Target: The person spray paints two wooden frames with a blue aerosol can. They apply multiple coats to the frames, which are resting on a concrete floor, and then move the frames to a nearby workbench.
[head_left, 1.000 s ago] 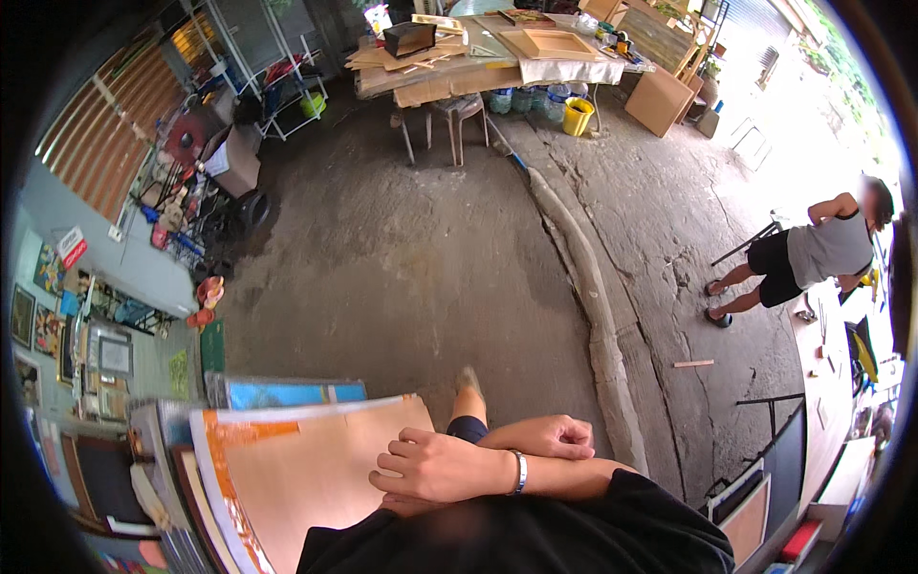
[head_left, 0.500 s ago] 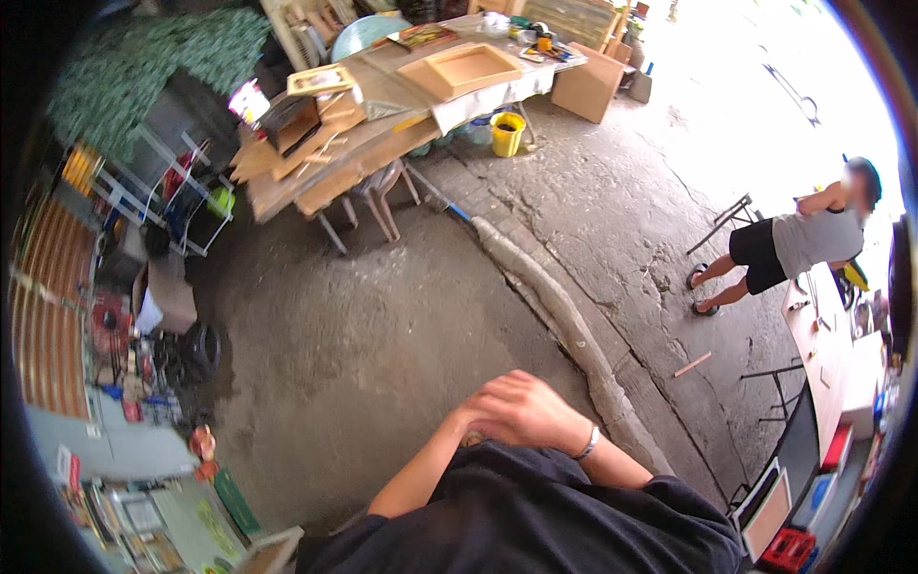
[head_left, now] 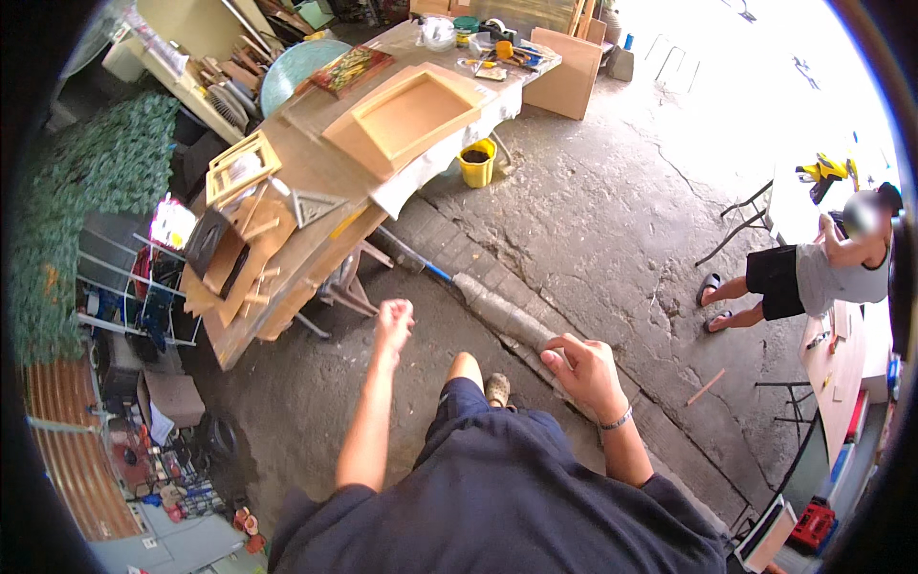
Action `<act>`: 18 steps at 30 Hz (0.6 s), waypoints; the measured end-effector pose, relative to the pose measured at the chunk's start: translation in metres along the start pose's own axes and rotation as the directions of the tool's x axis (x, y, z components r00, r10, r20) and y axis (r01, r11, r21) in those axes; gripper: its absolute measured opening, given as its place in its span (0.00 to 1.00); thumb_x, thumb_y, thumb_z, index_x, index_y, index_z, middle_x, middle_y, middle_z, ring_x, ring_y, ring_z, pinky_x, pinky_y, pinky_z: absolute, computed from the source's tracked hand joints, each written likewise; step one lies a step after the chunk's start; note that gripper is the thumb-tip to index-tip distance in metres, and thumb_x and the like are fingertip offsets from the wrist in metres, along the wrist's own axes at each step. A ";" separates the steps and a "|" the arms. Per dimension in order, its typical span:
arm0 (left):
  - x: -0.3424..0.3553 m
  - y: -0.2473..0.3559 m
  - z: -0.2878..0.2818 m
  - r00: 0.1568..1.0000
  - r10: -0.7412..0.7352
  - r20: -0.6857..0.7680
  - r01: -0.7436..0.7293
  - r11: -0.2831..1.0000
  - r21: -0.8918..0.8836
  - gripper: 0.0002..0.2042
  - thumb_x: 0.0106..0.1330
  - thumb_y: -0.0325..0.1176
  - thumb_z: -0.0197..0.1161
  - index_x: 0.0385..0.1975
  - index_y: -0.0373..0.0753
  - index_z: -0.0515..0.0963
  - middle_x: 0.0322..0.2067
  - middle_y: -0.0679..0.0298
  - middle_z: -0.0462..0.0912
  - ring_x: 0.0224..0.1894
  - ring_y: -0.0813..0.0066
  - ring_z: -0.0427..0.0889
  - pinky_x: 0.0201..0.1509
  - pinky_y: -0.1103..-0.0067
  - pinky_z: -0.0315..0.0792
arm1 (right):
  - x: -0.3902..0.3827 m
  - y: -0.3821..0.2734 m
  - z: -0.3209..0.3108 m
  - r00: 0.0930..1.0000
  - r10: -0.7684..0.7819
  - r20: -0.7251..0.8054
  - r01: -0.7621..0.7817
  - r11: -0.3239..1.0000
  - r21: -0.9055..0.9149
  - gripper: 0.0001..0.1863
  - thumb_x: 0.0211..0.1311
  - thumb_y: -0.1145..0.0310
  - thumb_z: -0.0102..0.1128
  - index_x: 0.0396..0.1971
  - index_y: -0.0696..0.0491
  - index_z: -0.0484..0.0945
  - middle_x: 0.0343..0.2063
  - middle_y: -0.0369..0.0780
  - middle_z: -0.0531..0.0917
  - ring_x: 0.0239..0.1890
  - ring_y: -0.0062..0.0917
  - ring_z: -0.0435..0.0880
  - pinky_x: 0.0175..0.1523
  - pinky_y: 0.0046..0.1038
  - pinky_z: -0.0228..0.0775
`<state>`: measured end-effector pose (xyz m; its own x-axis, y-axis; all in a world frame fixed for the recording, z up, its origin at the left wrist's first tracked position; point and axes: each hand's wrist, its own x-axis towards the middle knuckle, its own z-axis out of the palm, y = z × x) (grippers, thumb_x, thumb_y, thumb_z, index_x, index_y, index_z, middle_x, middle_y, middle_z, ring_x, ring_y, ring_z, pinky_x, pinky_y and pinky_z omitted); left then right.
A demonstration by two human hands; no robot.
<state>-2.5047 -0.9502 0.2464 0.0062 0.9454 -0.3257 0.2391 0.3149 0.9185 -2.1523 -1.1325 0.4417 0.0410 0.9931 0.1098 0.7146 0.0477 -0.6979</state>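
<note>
My left hand (head_left: pixel 394 327) is raised in front of me with its fingers loosely bent and apart, nothing in it. Farther right, my right hand (head_left: pixel 585 373), with a bracelet at the wrist, is also empty, its thumb and forefinger apart. Neither hand touches anything. Beyond my left hand stands a long wooden worktable (head_left: pixel 316 143). On it lie a shallow wooden tray-like frame (head_left: pixel 416 113), a pale wooden frame (head_left: pixel 241 167), a triangular set square (head_left: pixel 314 206) and cut wood pieces (head_left: pixel 251 251).
A yellow bucket (head_left: pixel 476 165) stands under the table's edge. A grey wrapped strip (head_left: pixel 507 311) runs along the floor ahead. At right a person (head_left: pixel 813 263) stands beside a pale table (head_left: pixel 834 359). A thin wood strip (head_left: pixel 706 386) lies on the floor. A tyre (head_left: pixel 222 435) is at left.
My hands, clasped together before, have parted to left and right. The worktable appears nearer, and my knee and shoe have come into view. The person at right has lifted their forearms.
</note>
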 end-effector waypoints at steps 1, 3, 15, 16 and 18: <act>0.048 0.026 0.009 0.998 -0.034 -0.044 0.035 0.999 0.008 0.15 0.73 0.47 0.66 0.49 0.45 0.74 0.36 0.71 0.81 0.35 0.83 0.81 0.33 0.82 0.75 | 0.026 0.008 -0.009 1.000 0.009 -0.021 -0.009 1.000 -0.029 0.13 0.67 0.56 0.68 0.36 0.50 0.85 0.16 0.40 0.80 0.21 0.36 0.82 0.33 0.36 0.74; 0.156 0.050 0.007 0.986 0.129 -0.106 -0.116 0.986 0.119 0.20 0.73 0.51 0.66 0.52 0.43 0.73 0.41 0.66 0.81 0.39 0.78 0.81 0.36 0.78 0.77 | 0.083 0.023 -0.020 0.998 0.006 -0.063 -0.010 0.998 -0.060 0.12 0.66 0.56 0.69 0.36 0.50 0.85 0.18 0.39 0.81 0.23 0.35 0.82 0.36 0.36 0.74; 0.605 0.106 0.010 0.743 0.422 -0.519 0.079 0.715 0.695 0.27 0.66 0.42 0.65 0.54 0.21 0.76 0.50 0.34 0.83 0.51 0.40 0.85 0.53 0.55 0.79 | 0.277 0.220 -0.038 0.845 0.534 -0.019 -0.531 0.835 -0.144 0.14 0.68 0.54 0.66 0.40 0.50 0.83 0.30 0.42 0.86 0.35 0.40 0.87 0.40 0.41 0.78; 0.590 0.114 0.074 0.918 0.004 -0.396 0.249 0.770 0.587 0.22 0.66 0.39 0.62 0.51 0.24 0.79 0.45 0.36 0.85 0.47 0.41 0.87 0.47 0.54 0.80 | 0.267 0.223 -0.059 0.762 0.645 -0.064 -0.645 0.745 -0.168 0.14 0.69 0.54 0.66 0.40 0.50 0.83 0.30 0.42 0.86 0.35 0.40 0.87 0.40 0.41 0.78; 0.575 0.132 0.074 0.849 0.136 -0.511 0.294 0.681 0.670 0.17 0.67 0.37 0.57 0.46 0.28 0.82 0.44 0.39 0.86 0.44 0.45 0.88 0.45 0.55 0.79 | 0.292 0.228 -0.071 0.669 0.740 -0.070 -0.743 0.661 -0.108 0.15 0.69 0.53 0.65 0.40 0.50 0.83 0.30 0.42 0.86 0.35 0.39 0.87 0.41 0.40 0.79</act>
<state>-2.3973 -0.3714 0.1638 -0.4583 0.8880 -0.0370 0.8156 0.4368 0.3794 -1.9277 -0.8391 0.3647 0.6049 0.6920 -0.3940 0.5175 -0.7176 -0.4661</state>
